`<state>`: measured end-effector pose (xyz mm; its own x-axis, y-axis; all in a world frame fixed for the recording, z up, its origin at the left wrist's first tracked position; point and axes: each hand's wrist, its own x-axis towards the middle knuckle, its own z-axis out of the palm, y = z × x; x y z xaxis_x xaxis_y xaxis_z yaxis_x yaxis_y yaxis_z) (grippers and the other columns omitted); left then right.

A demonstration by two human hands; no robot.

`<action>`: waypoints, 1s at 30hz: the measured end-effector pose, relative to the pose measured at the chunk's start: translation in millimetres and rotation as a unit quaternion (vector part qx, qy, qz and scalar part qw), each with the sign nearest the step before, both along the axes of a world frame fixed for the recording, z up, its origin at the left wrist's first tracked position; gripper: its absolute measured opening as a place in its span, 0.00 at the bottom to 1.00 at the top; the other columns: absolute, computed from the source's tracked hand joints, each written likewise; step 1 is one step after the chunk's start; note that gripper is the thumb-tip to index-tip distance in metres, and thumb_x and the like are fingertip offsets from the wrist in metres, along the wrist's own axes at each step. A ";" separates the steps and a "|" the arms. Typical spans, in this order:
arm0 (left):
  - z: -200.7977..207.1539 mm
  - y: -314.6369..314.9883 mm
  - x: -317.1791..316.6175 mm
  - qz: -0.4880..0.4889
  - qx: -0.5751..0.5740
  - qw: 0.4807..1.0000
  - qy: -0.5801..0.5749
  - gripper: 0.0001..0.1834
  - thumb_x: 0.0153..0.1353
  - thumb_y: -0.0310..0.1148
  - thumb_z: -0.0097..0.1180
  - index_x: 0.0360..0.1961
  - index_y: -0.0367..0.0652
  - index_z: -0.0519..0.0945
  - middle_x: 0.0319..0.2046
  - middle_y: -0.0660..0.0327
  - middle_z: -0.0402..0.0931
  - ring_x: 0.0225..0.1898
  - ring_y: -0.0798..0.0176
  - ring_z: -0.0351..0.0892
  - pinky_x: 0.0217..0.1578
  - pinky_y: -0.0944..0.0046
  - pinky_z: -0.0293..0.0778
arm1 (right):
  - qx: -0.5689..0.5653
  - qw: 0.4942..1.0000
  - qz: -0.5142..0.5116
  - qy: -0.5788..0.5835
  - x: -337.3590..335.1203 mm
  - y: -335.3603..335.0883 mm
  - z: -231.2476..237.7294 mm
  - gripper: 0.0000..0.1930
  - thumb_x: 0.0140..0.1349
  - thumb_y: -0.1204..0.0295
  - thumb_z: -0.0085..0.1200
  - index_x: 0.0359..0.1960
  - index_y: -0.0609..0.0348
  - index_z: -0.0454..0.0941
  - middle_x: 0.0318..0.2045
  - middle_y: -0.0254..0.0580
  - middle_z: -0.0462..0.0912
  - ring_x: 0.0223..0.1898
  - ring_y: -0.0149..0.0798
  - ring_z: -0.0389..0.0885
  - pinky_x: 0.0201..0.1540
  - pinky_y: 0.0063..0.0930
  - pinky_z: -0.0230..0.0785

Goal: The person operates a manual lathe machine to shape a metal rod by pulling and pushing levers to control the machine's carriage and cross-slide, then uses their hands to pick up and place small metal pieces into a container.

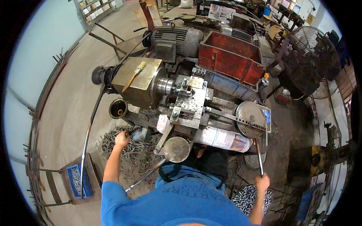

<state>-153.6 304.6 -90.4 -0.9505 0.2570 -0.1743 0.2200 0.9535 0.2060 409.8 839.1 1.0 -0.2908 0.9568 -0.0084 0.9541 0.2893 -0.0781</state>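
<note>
My right hand (262, 181) is closed around the end of a long metal lever (259, 156), which runs up to a round metal disc (250, 118) at the lathe's right. On the left, my left hand (121, 139) is closed beside a small grey metal block (141, 134), above a heap of thin metal pieces (128, 150). Something dark shows at its fingers, too small to name. Between my arms stands the lathe, with its chuck (164, 86) and tool slide (191, 103). A second lever (145, 175) leads down from a smaller disc (177, 149).
A basin of short metal parts (252, 199) stands by my right forearm. A blue tray (80, 181) of small parts is at the left. Behind the lathe are a motor (177, 39) and a red bin (232, 56). A brush (134, 76) lies on the headstock; a large fan (311, 60) stands right.
</note>
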 end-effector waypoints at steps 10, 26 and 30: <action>5.8 -63.5 48.2 0.072 0.094 0.975 -0.187 0.13 0.49 0.35 0.54 0.33 0.38 0.81 0.20 0.53 0.79 0.16 0.62 0.80 0.28 0.62 0.77 | -0.094 0.984 -0.031 0.147 -47.1 -87.1 21.9 0.19 0.35 0.64 0.52 0.30 0.64 0.73 0.24 0.61 0.78 0.29 0.64 0.76 0.35 0.51 0.69; 0.3 -1.9 -5.1 -0.011 -0.003 0.998 -0.063 0.20 0.50 0.38 0.56 0.45 0.45 0.78 0.36 0.51 0.80 0.40 0.47 0.78 0.41 0.54 0.74 | 0.099 0.990 0.055 -0.084 11.3 85.7 0.6 0.15 0.41 0.62 0.57 0.30 0.58 0.77 0.28 0.52 0.80 0.32 0.56 0.79 0.36 0.47 0.72; 3.1 24.1 -11.7 -0.117 -0.077 0.990 -0.029 0.23 0.52 0.42 0.56 0.48 0.44 0.74 0.37 0.50 0.79 0.41 0.47 0.78 0.41 0.51 0.74 | 0.107 0.988 -0.014 -0.111 -12.6 146.3 9.5 0.21 0.42 0.67 0.52 0.41 0.58 0.78 0.39 0.49 0.80 0.42 0.53 0.77 0.46 0.46 0.68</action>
